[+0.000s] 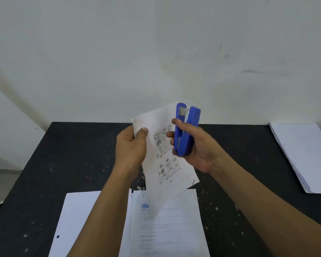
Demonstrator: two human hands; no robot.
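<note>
I note left hand [131, 145] pinching 1 thin printed sheet [167, 158] by its top corner, right hand [198, 149] wrapped round the smooth blue stapler [186, 130], both held upright above the speckled black table [72, 154].

**Bare wall, black table**

Off-white plastered wall [156, 43] across the whole far side, matt, evenly lit, no hard shadows. Dark scuff marks [252, 71] right of centre, fainter smudges nearby. Black table [72, 154] set against it, top speckled all over with pale flecks and chips. On the right of the top, a stack of white sheets [302, 154], edges slightly fanned, partly cut off by the frame. Left of the table, a strip of grey floor [2, 177] below more pale wall.
</note>
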